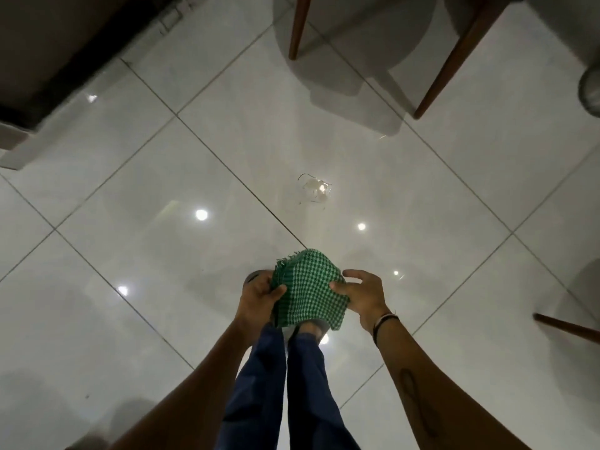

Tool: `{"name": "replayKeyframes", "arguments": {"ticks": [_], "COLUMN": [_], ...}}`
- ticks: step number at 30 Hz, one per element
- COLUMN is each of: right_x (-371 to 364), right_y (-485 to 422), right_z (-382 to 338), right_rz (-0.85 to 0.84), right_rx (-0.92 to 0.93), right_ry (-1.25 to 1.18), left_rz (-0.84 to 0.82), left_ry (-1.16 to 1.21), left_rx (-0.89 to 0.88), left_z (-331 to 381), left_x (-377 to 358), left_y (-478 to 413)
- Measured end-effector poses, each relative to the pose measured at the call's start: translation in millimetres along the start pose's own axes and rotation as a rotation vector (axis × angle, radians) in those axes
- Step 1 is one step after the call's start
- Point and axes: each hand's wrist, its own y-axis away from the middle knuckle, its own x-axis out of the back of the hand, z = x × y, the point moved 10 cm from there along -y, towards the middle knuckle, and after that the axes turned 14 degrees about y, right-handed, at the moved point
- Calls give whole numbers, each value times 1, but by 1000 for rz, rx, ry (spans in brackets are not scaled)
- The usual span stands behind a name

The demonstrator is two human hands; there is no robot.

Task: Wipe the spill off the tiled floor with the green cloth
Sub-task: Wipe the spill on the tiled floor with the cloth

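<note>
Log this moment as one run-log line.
stage: pre-wipe | green cloth: folded, held by left hand and right hand, off floor | spill: untouched, ahead on tiled floor

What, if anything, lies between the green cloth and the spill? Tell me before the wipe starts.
Nothing visible does. The green cloth is held up in the left hand and right hand. Only bare tiled floor lies between it and the spill. The chair legs stand beyond the spill.

Cloth is green-and-white check with a fringe, floor glossy white tile, jeans dark blue, chair legs reddish-brown.
</note>
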Motion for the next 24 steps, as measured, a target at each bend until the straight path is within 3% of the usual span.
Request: {"name": "replayKeyframes", "arguments": {"ticks": [6,11,15,18,22,24], "right_x": [-15,-45,-111,-177,-203,-203], "right_y": [-79,-183,-265,-316,-346,-347], "right_z": [-17,-29,-29,-16,-12,-1], "right_rz": [211,368,460,392,592,563], "right_rx": [238,427,603,778,884,962], "right_ry": [257,357,884,1217,1254,1288], "left_rz": [100,68,131,201,165,153], "left_ry": [-172,-452,-740,-996,-1275,-1302], "left_rx": [-32,-147,-342,-538,-832,-927], "left_z": [-25,-36,-41,-43,-59,-65], "left_x": [5,-12,-10,-1,5,9], "left_y": [-90,-214,-307,-354,-384,-387]}}
